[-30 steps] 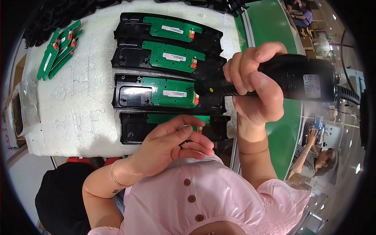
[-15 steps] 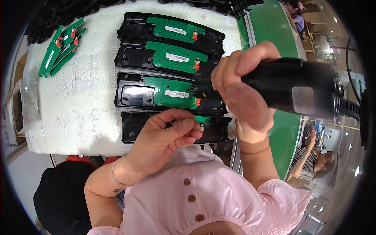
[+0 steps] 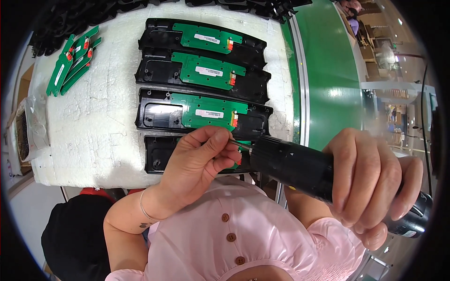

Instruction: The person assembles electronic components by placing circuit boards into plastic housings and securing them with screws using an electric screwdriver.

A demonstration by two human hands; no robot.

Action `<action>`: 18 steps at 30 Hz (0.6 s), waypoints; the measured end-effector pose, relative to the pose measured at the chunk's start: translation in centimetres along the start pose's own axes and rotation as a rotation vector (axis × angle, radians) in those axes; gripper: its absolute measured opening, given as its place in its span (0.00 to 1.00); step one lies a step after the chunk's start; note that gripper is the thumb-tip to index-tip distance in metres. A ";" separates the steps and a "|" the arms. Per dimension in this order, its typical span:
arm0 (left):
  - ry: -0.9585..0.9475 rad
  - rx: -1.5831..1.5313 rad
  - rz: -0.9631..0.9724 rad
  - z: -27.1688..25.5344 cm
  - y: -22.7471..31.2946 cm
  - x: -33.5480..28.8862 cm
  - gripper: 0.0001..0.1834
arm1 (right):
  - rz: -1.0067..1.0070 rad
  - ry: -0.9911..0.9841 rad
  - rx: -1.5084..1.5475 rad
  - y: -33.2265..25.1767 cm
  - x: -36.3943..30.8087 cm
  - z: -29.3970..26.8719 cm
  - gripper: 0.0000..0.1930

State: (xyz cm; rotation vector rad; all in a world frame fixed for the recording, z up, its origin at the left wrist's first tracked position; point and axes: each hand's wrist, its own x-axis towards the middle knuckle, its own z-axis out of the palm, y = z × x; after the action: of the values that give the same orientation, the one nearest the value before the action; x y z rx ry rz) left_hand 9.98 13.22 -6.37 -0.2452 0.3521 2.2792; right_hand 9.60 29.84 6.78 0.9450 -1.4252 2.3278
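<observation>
My right hand (image 3: 370,180) is wrapped round a black electric screwdriver (image 3: 295,164), held tilted with its thin metal bit pointing left. My left hand (image 3: 199,150) is closed in a pinch at the bit's tip; whatever lies between the fingertips is too small to make out. Beneath that hand is the nearest black plastic panel (image 3: 157,152), its green board mostly hidden. Just beyond it lies another black panel (image 3: 161,114) with a green circuit board (image 3: 197,100) bearing a white label and a red-and-white connector.
Two more panels with boards, one a black panel (image 3: 157,68), lie farther back in the column. Several loose green boards (image 3: 70,63) are piled at the far left on the white foam surface (image 3: 103,126). Black parts (image 3: 93,14) crowd the back edge. A green surface (image 3: 326,79) lies right.
My right hand has swung the screwdriver down and turned it, from over the third panel to beside my left fingertips. My left hand stays pinched, slightly shifted.
</observation>
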 end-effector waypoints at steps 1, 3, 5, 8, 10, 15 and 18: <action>-0.028 -0.036 -0.017 -0.3 -0.1 -0.1 0.10 | 0.049 -0.027 -0.088 -0.2 -0.1 -0.2 0.15; -0.059 -0.071 -0.040 0.1 -0.3 0.0 0.11 | 0.048 -0.092 -0.038 0.3 0.3 -0.7 0.15; -0.018 -0.048 -0.032 1.4 -0.6 0.0 0.16 | 0.063 -0.134 -0.078 0.7 0.4 -1.0 0.15; 0.091 -0.055 -0.206 3.3 -0.6 0.1 0.20 | 0.076 0.052 -0.217 3.3 0.1 -1.3 0.14; 0.084 0.031 -0.185 2.0 -0.2 -0.1 0.22 | 0.134 0.161 -0.310 5.5 0.1 -2.0 0.14; 0.001 0.165 -0.245 1.0 0.3 -0.5 0.17 | 0.192 0.196 -0.208 6.9 0.2 -4.0 0.14; -0.003 0.117 -0.180 0.5 0.0 -0.7 0.13 | 0.242 0.227 -0.380 7.1 0.3 -3.4 0.12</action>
State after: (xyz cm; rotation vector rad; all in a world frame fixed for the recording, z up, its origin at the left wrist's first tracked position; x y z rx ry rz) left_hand 10.42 12.92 -5.70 -0.2052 0.4429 2.0736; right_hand 4.34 29.29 0.95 0.4094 -1.8727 2.1166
